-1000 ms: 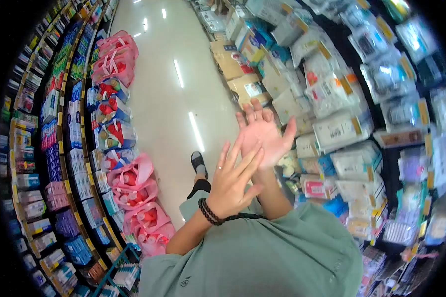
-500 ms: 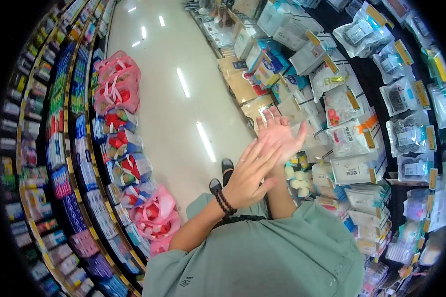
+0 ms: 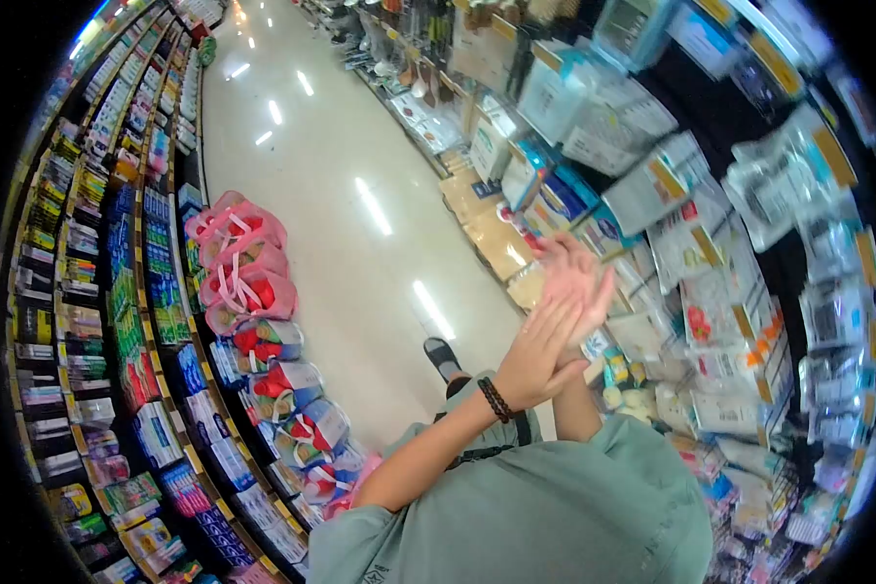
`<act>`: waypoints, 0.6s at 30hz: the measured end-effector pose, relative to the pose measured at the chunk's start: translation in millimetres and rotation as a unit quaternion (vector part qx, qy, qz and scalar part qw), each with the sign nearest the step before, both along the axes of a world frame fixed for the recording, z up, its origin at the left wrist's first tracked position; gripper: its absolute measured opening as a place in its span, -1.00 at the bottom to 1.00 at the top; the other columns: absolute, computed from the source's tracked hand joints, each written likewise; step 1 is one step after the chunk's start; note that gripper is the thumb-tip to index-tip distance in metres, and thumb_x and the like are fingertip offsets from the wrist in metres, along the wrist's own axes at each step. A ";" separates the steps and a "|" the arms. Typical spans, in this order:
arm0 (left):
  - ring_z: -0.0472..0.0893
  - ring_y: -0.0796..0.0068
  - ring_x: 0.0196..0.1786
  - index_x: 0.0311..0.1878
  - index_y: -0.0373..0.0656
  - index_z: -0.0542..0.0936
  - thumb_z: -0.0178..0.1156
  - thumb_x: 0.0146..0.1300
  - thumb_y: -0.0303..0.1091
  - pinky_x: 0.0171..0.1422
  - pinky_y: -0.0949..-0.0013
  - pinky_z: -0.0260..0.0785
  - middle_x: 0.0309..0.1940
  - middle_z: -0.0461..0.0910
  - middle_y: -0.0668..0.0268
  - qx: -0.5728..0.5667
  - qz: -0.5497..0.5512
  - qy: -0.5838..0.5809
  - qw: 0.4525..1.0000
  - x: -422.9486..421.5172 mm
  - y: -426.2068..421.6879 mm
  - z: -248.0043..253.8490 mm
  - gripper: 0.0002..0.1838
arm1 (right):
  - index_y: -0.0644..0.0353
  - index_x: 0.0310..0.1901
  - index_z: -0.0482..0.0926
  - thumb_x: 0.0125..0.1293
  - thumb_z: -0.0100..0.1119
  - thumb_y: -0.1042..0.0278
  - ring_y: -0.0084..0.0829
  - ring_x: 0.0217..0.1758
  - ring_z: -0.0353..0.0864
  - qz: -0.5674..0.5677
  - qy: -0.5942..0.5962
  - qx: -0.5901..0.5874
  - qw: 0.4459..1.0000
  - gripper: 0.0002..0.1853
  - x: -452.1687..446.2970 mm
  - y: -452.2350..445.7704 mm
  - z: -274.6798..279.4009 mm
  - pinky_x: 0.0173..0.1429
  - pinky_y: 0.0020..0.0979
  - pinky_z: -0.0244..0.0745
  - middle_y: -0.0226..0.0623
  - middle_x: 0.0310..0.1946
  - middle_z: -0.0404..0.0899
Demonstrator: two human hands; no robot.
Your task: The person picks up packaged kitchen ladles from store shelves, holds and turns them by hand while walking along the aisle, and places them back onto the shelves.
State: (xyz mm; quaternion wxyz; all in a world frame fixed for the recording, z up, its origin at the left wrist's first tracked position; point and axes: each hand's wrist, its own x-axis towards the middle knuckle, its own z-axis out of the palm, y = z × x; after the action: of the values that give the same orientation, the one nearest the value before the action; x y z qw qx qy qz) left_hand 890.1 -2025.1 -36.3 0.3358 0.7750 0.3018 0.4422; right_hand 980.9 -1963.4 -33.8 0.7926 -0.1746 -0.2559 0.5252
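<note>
Left hand (image 3: 543, 357), fingers straight and pressed together, lying flat against the palm of the loosely curled right hand (image 3: 574, 279), with hanging packets (image 3: 706, 326) at three o'clock and pink bags (image 3: 248, 280) at nine.

Aisle floor (image 3: 341, 214): runs between left shelving (image 3: 154, 389) and right rack (image 3: 706, 146). Left shelving: packaged cartons (image 3: 209, 423) in tiers, set behind the front edges. Bags (image 3: 253, 292): one row, between the shelving's front edge and the floor's open middle. Right rack: packs (image 3: 837, 311) hanging in rows; boxes (image 3: 560, 200) low, near the edge facing the floor. Left hand (image 3: 545, 350): against the right hand (image 3: 584, 282) (overlapping it in view), both before the rack's lower edge. Bracelet (image 3: 494, 399): around the left wrist. Shoe (image 3: 442, 355): on the floor, left of both hands.
</note>
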 end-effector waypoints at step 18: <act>0.23 -0.01 0.43 0.34 -0.34 0.31 -0.12 0.29 -0.58 0.54 0.09 -0.05 0.35 0.30 -0.02 -0.152 0.146 0.000 0.978 -166.6 270.0 -61.3 -0.49 | 0.23 -0.02 0.23 0.51 -0.33 0.02 -0.19 0.14 0.40 -0.070 -0.297 -0.028 0.952 -0.62 -146.9 291.8 -25.8 0.29 -0.16 0.23 -0.03 0.09 0.35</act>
State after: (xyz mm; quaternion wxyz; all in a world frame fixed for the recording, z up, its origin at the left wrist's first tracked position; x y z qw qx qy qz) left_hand 723.5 -1755.2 -97.6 0.3815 0.6627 0.4753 0.4353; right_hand 834.0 -1671.6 -59.6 0.7102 -0.3624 -0.4525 0.3995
